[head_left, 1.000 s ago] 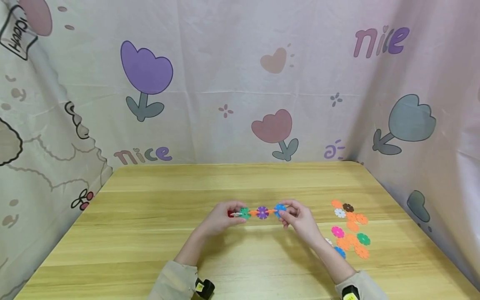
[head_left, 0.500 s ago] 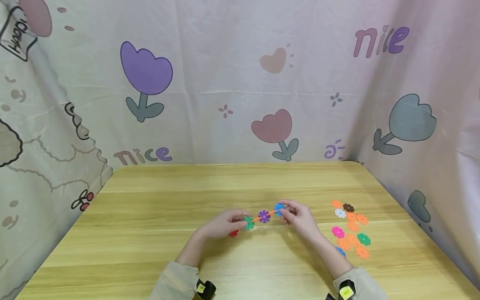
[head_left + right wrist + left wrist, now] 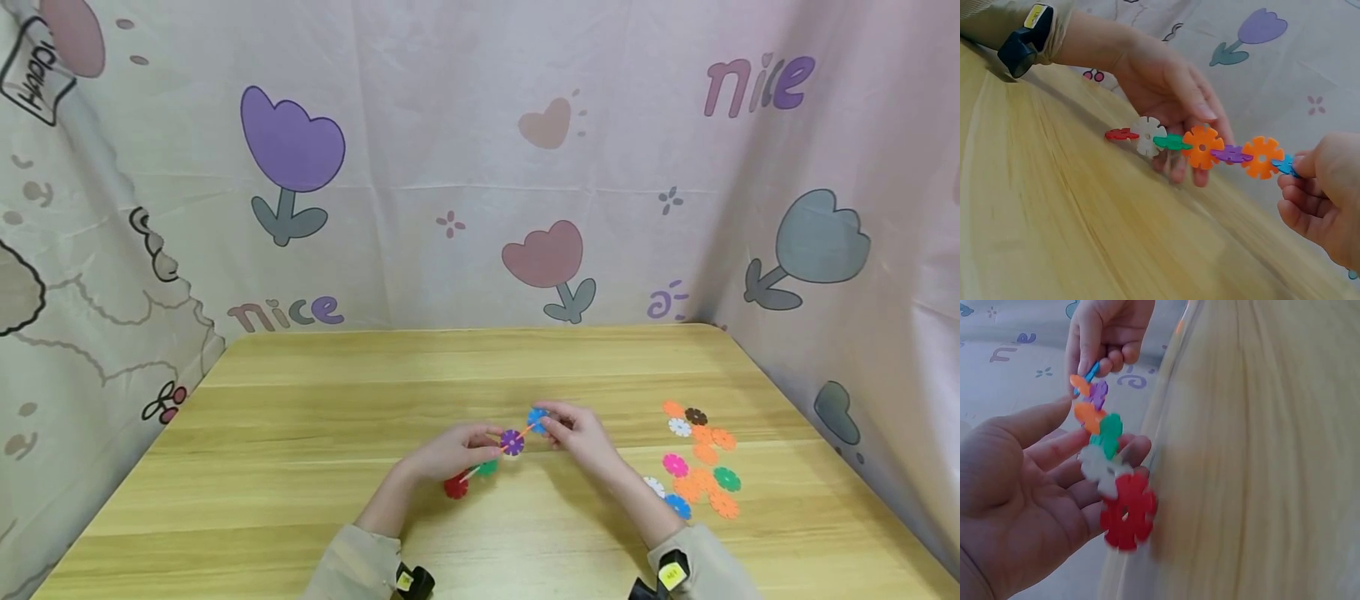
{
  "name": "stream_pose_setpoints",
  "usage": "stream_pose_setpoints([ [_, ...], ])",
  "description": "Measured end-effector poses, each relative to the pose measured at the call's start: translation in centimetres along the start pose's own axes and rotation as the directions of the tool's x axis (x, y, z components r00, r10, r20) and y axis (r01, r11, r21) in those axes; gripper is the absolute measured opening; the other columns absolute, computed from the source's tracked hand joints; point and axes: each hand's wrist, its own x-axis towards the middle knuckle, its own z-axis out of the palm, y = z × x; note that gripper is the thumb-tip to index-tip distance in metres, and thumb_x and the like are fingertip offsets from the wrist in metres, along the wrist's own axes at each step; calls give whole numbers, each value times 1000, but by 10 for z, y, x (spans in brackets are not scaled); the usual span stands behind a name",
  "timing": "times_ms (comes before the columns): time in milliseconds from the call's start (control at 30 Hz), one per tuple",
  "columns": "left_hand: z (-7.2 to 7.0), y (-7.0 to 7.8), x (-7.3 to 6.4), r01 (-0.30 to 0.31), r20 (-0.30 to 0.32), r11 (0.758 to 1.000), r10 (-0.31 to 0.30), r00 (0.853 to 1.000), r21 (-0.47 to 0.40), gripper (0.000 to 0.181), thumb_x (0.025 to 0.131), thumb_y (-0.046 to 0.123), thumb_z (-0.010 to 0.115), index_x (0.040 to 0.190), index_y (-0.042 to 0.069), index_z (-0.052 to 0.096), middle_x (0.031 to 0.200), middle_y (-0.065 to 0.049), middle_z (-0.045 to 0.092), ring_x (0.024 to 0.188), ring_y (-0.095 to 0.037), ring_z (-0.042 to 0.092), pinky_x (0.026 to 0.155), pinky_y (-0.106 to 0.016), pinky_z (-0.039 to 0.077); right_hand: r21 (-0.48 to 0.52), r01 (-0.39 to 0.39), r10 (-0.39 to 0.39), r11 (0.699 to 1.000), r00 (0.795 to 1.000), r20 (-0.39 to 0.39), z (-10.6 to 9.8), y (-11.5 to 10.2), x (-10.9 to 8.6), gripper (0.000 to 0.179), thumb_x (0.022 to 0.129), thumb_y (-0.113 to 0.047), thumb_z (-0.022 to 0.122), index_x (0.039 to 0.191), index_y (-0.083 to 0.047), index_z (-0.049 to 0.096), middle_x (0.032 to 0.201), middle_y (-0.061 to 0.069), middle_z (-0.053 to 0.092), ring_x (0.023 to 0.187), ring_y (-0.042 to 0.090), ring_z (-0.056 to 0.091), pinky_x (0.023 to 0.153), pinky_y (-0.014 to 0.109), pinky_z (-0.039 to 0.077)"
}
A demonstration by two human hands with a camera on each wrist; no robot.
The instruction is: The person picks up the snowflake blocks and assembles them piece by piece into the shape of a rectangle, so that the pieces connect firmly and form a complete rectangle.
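A chain of notched plastic snowflake discs hangs slanting between my hands above the table. From the right it runs blue, orange, purple, orange, green, white and red. My right hand (image 3: 581, 437) pinches the blue disc (image 3: 1285, 165) at the upper end between thumb and fingers. My left hand (image 3: 453, 452) is around the chain's middle, near an orange disc (image 3: 1203, 147), thumb and fingers apart. In the left wrist view its fingers lie loosely behind the green disc (image 3: 1109, 434) and white disc (image 3: 1100, 470). The red disc (image 3: 1129, 512) hangs free at the lower end.
Loose discs lie spread at the table's right side, among them orange discs (image 3: 701, 483), a pink disc (image 3: 675, 465), a green disc (image 3: 727, 478), a brown disc (image 3: 696, 416) and a blue disc (image 3: 678, 506). A printed curtain (image 3: 420, 125) stands behind the wooden table (image 3: 315, 417).
The chain has tilted from level to slanting, its red end now lower and nearer. My left hand's thumb and fingers have shifted along it toward the purple disc; my right hand moved slightly left.
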Motion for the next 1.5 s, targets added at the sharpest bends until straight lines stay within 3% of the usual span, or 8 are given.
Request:
stream_pose_setpoints([
  [167, 3, 1, 3, 7, -46, 998, -10, 999, -68, 41, 97, 27, 50, 131, 5, 50, 122, -14, 57, 110, -27, 55, 92, -43, 44, -113, 99, -94, 989, 994, 55, 9, 2, 3, 30, 94, -3, 50, 122, 8, 54, 77, 19, 58, 66, 25, 56, 58, 31, 51],
  [267, 5, 3, 3, 9, -85, 993, -19, 996, -118, 42, 97, 26, 50, 132, 4, 48, 125, -16, 54, 113, -28, 52, 93, -43, 43, -128, 120, -114, 985, 992, 54, 15, 2, 5, 30, 93, -1, 52, 121, 8, 53, 77, 18, 59, 65, 25, 56, 56, 28, 49],
  [600, 3, 5, 4, -7, -213, 979, -38, 976, -206, 42, 93, 13, 57, 130, -3, 47, 114, -21, 58, 99, -30, 59, 80, -36, 51, 34, 19, -17, 999, 999, -50, 31, -12, 13, 15, 86, 4, 60, 100, 8, 58, 78, 17, 65, 68, 31, 61, 64, 43, 53],
  [733, 0, 3, 4, -18, -210, 976, -28, 977, -216, 49, 92, 8, 57, 136, -4, 40, 115, -23, 57, 95, -27, 61, 76, -33, 52, 74, 21, -18, 997, 999, -36, 33, -21, 13, 15, 85, 8, 58, 100, 11, 57, 80, 22, 64, 69, 37, 61, 66, 47, 52],
  [1000, -3, 0, 4, -42, -154, 964, 1, 988, -264, 45, 91, 3, 55, 134, -1, 44, 111, -25, 54, 79, -17, 60, 64, -29, 51, 68, 5, -2, 998, 999, -47, 36, -12, 20, 12, 85, 3, 62, 95, 7, 58, 78, 14, 66, 66, 26, 63, 62, 34, 55],
  [1100, -3, -2, 4, -44, -157, 957, -1, 988, -288, 43, 90, 3, 56, 132, 1, 46, 110, -28, 53, 78, -17, 59, 64, -29, 51, 49, 20, -18, 999, 998, -53, 36, -9, 20, 12, 86, 0, 62, 95, 6, 59, 78, 16, 65, 66, 26, 61, 61, 35, 54],
  [1233, -2, -2, 4, -42, -197, 954, -19, 980, -297, 42, 89, 4, 58, 130, 0, 47, 107, -28, 55, 77, -18, 60, 65, -30, 52, 64, -3, 8, 998, 998, -66, 31, -7, 17, 16, 88, -5, 61, 99, 7, 60, 81, 19, 63, 72, 32, 60, 64, 39, 54],
  [1500, -4, 2, 2, 2, -286, 947, -99, 953, -322, 44, 89, 7, 60, 131, 2, 46, 104, -18, 54, 79, -20, 61, 68, -33, 53, 126, -110, 121, 986, 989, -82, 9, 2, 5, 23, 91, -4, 56, 108, 11, 55, 85, 13, 60, 78, 27, 56, 65, 30, 52],
])
